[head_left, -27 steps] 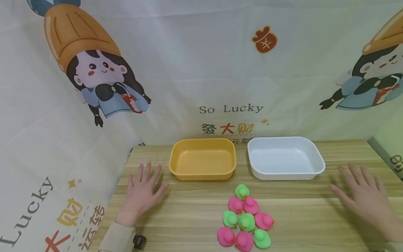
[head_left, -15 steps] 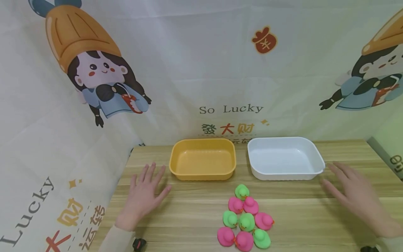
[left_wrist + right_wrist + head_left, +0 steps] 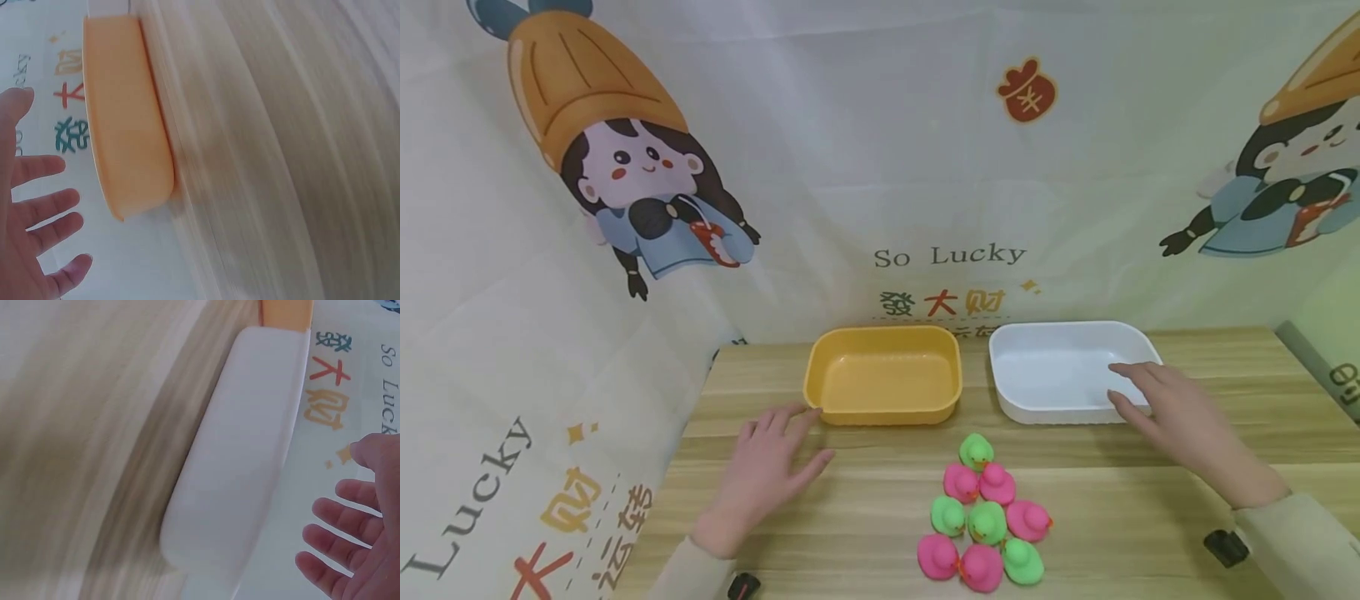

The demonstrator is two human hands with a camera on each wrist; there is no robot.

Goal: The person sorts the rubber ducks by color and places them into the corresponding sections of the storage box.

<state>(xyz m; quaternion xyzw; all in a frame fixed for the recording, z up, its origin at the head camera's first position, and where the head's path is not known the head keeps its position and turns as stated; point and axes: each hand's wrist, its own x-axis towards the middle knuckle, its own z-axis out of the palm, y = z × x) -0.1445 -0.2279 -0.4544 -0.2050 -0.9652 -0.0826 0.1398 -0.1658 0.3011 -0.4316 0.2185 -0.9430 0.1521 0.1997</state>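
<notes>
My left hand hovers at the front left corner of a yellow tray, its fingers loosely spread with nothing in them. Over the right part of a white tray is my right hand, fingers relaxed and holding nothing. In the right wrist view the white tray stands beside the hand's relaxed fingers. The yellow tray also shows in the left wrist view. Small rubber ducks lie in a cluster in front of the trays, some green, such as a duck, others pink, such as a duck.
Both trays stand at the back of the wood-grain table, against a printed cloth backdrop. The cloth also hangs along the left side. A black wrist device is by the right sleeve, another device by the left.
My right hand has moved left from beside the white tray to over its right part. My left hand has shifted right toward the yellow tray. The ducks stay where they were.
</notes>
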